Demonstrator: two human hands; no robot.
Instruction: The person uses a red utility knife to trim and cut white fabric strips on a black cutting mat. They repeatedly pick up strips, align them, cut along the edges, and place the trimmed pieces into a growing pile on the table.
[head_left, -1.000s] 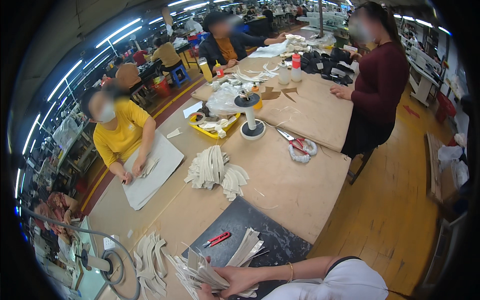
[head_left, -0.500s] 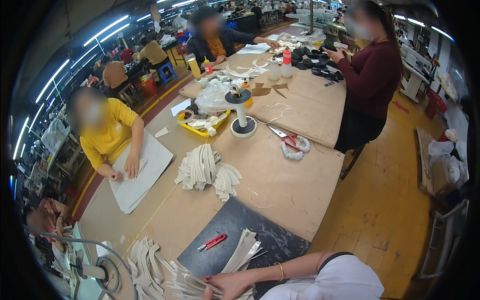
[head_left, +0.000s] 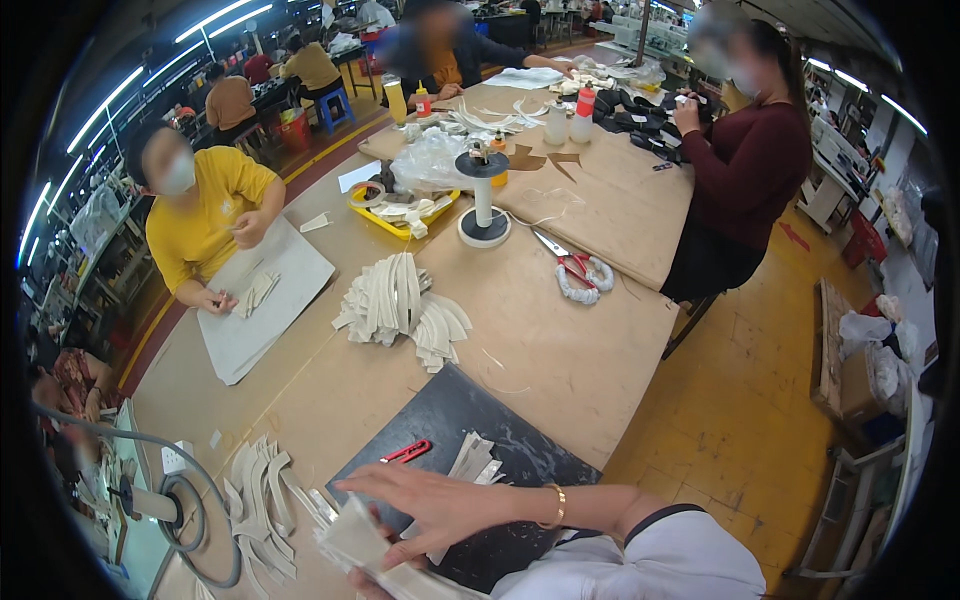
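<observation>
A stack of pale, cream strips (head_left: pixel 355 538) is gripped by my left hand (head_left: pixel 362 583), which shows only in part beneath it at the lower edge. My right hand (head_left: pixel 435 505), with a gold bracelet at the wrist, reaches across above the stack. Its fingers are stretched out, and the thumb lies by the strips' edge. Beneath that hand, more strips (head_left: pixel 472 460) rest on a dark board (head_left: pixel 540 450). Red thread snips (head_left: pixel 408 451) lie on the board just beyond my fingers. Curved strips (head_left: pixel 262 505) are heaped to the left of my hands.
Farther out are a bigger strip pile (head_left: pixel 385 300), red-handled scissors (head_left: pixel 575 270), a thread spool stand (head_left: pixel 484 205) and a yellow tray (head_left: pixel 405 228). A grey hose (head_left: pixel 235 545) loops at left. Co-workers in yellow (head_left: pixel 210 210), dark (head_left: pixel 470 60) and maroon (head_left: pixel 750 150) tops are around the table.
My right hand has lifted off the strips and spread its fingers; the held stack has come up and left. The yellow-clad co-worker has raised one hand from the papers. The view has shifted slightly.
</observation>
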